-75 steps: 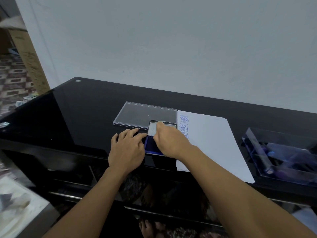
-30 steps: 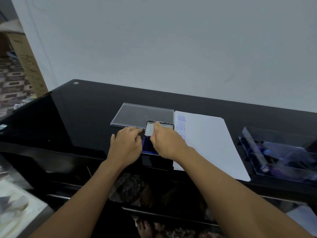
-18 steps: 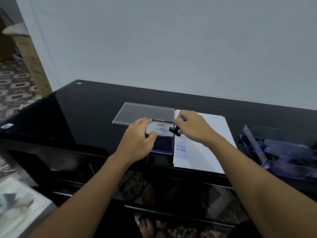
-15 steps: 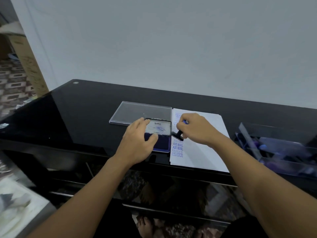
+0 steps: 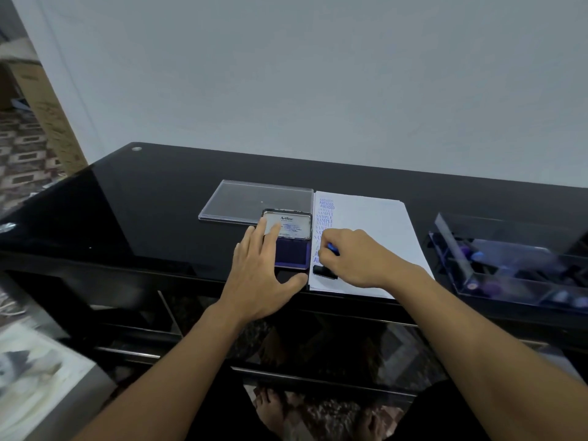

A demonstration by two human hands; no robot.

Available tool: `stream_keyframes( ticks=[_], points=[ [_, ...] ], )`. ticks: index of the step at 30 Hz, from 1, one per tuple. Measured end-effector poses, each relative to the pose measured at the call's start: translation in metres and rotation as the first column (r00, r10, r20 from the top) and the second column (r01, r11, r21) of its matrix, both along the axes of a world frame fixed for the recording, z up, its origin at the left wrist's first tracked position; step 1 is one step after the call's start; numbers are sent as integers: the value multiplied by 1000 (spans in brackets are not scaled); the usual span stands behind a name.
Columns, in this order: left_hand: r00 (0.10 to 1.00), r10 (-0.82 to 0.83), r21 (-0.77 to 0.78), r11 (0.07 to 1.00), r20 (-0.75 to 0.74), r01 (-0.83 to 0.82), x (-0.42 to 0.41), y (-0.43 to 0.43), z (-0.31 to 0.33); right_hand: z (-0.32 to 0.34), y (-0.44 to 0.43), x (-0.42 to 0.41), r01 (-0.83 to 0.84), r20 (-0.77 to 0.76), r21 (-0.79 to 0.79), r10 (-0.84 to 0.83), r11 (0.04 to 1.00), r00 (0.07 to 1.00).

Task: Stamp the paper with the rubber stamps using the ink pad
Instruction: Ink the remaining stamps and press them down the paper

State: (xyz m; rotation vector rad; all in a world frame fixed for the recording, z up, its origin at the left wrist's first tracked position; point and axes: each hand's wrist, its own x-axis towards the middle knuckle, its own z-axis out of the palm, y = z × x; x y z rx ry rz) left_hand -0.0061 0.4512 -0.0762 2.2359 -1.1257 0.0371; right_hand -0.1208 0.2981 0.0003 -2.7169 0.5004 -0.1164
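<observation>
Rubber stamp (image 5: 324,271): has been moved off the ink pad (image 5: 294,253) and is now set at the front left corner of the paper (image 5: 366,224), near the table (image 5: 159,202) front edge; a fresh print is judged under way
Right hand (image 5: 353,259): fingers curled round the stamp handle
Left hand (image 5: 264,272): fingers straight, apart, laid on the pad
Legible: "Artline" on the pad lid (image 5: 291,224); "AMENDED", "SAMPLE" down the paper's left edge
</observation>
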Motion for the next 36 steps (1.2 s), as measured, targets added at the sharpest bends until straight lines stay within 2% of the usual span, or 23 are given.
stream_keyframes(
  ticks=[22, 31, 36],
  points=[
    [998, -3, 55, 998, 68, 0, 6, -3, -12, -1, 16, -5, -39, -78, -70, 34, 997, 996],
    [996, 5, 78, 997, 90, -12, 7, -4, -15, -4, 21, -5, -120, -141, -177, 95, 977, 985],
    [996, 7, 90, 996, 93, -16, 7, -5, -15, -11, 19, -5, -88, -116, -193, 66, 977, 991]
  ],
)
